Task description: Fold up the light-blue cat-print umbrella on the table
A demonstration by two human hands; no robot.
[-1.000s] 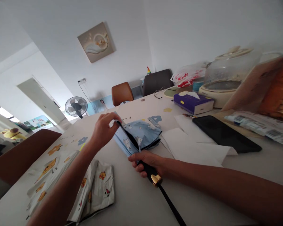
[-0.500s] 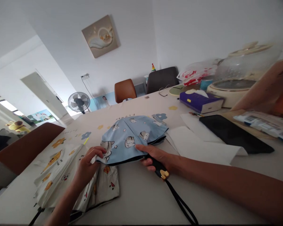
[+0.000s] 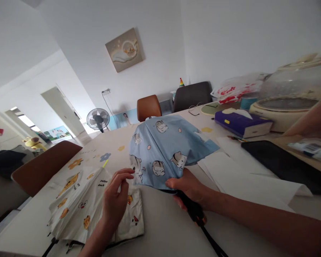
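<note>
A light blue umbrella point(image 3: 160, 151) with cartoon cat prints is collapsed, its cloth loose and spread in folds above the table. My right hand point(image 3: 189, 187) is closed round its black handle point(image 3: 189, 207), thumb pressed on the cloth's lower edge; a black wrist strap point(image 3: 212, 242) hangs from the handle's end. At the cloth's left edge, my left hand point(image 3: 117, 194) has its fingers bent and apart, fingertips beside or lightly touching the fabric. Under and behind my left forearm lies a cream umbrella point(image 3: 75, 203) with yellow duck prints, folded loosely on the table.
On the right are a black phone point(image 3: 283, 164), white paper point(image 3: 246, 182), a purple tissue box point(image 3: 242, 123) and a glass-topped appliance point(image 3: 286, 101). Eyeglasses point(image 3: 194, 110) lie at the far side. Chairs point(image 3: 149, 107) stand round the table; a fan point(image 3: 98, 119) is beyond.
The blue umbrella has come up and nearer, its cloth fuller and tilted towards the back. My left hand has let go of the cloth's edge. The whole view has shifted slightly.
</note>
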